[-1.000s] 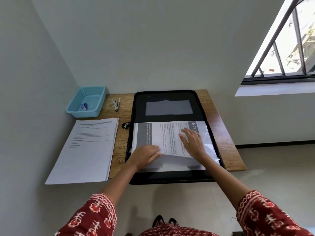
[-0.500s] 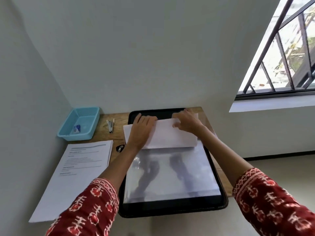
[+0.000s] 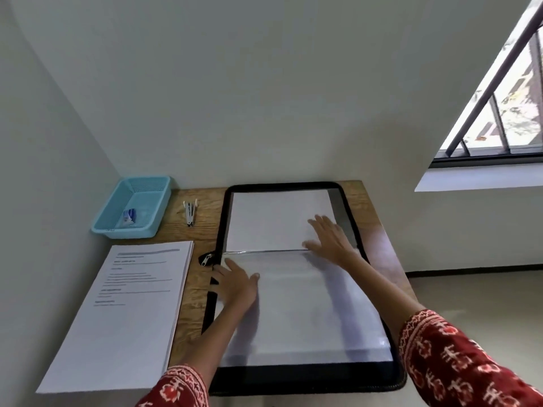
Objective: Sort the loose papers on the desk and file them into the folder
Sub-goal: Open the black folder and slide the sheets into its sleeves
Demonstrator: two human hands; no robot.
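- Head view: the folder [image 3: 349, 207] lies open on the desk [image 3: 194, 277]; the left hand [image 3: 236, 284] rests flat on its near sleeve [image 3: 308, 312], the right hand [image 3: 330, 239] flat at the fold, fingers of both spread, gripping nothing.
- The papers [image 3: 129, 304] wait stacked just left of the folder.
- To do this well, probably keep the sleeves pressed flat, then feed one sheet in squarely.

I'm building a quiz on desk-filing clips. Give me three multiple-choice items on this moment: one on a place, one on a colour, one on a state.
1. Where does the stack of printed papers lie?
A. in the basket
B. left of the folder
C. on the windowsill

2. What colour is the basket?
A. light blue
B. red
C. black

3. How is the folder?
A. zipped shut
B. standing upright
C. lying open

Answers: 1 B, the stack sits on the desk beside the folder's left edge. 2 A, its plastic walls are light blue. 3 C, both halves lie flat, with the left hand and right hand on the pages.
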